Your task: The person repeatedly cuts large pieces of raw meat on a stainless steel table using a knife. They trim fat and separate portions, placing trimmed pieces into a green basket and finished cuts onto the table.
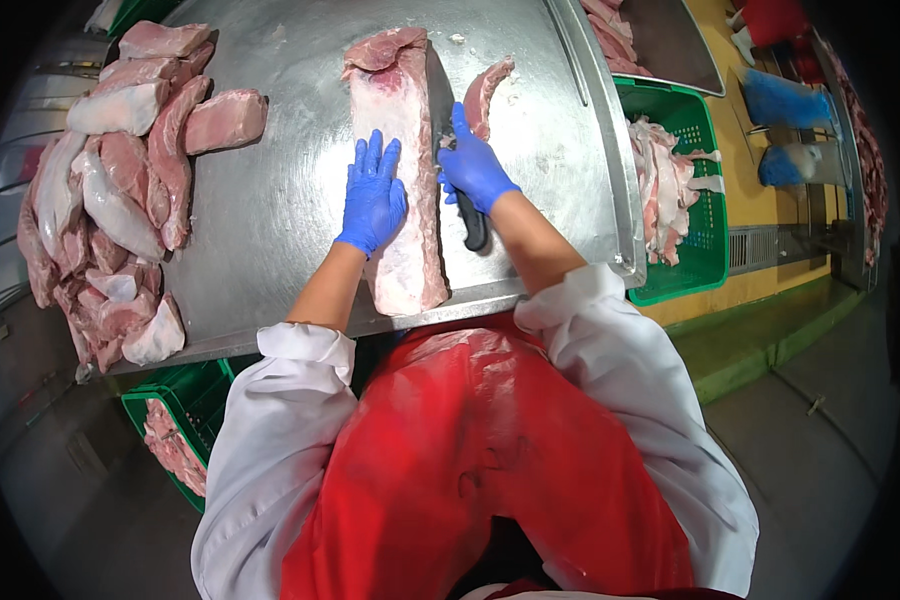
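On the table [280, 110]: one slab [416, 165], likely heavy, soft, slippery, best held mid-face; left hand [372, 200] spread flat upon it, right hand [477, 170] gripping knife [474, 228].

Downward fisheye view, head height.

Upper centre of frame: left gloved hand [375, 195] flat on a long pale slab of meat [416, 235], right gloved hand [480, 168] gripping a black-handled knife [474, 226] at the slab's right edge. Narrow meat strip [484, 98] lies near, just above the right hand, on a metal table [280, 205]. Heaped cuts [120, 185] at upper left; green crate [713, 225] of pale pieces [660, 190] at upper right.
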`<state>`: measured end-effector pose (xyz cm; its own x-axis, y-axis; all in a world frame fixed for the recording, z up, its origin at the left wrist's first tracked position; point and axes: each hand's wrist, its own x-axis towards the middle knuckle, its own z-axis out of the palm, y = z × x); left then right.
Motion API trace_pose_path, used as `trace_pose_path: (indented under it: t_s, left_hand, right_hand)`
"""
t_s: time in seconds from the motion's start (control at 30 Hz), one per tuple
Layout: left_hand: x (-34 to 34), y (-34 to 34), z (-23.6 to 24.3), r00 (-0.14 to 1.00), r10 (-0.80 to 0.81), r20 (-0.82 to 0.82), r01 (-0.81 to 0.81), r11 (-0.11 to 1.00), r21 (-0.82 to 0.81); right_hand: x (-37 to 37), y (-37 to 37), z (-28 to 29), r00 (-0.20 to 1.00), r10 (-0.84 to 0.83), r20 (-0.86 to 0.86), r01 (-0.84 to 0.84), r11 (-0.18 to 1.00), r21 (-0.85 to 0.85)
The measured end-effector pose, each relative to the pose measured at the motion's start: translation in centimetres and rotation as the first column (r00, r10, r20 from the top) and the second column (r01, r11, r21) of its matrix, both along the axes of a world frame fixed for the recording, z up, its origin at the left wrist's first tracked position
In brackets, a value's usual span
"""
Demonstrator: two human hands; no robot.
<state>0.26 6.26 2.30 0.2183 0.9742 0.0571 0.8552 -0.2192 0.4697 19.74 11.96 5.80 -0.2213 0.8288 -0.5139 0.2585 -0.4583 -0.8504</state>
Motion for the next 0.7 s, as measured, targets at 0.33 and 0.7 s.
trace_pose_path:
  t_s: [0.33, 0.7]
  left_hand:
    - [1.0, -1.0, -1.1, 0.996, 0.072, 0.052, -0.075, 0.996, 0.052]
    - [2.4, 2.6, -1.7, 0.982, 0.186, -0.035, -0.182, 0.979, 0.086]
  right_hand:
    - [-3.3, -4.2, -0.4, 0.813, 0.232, 0.534, -0.286, 0.958, 0.02]
    - [-2.0, -2.5, -1.4, 0.752, 0.269, 0.602, -0.364, 0.93, 0.04]
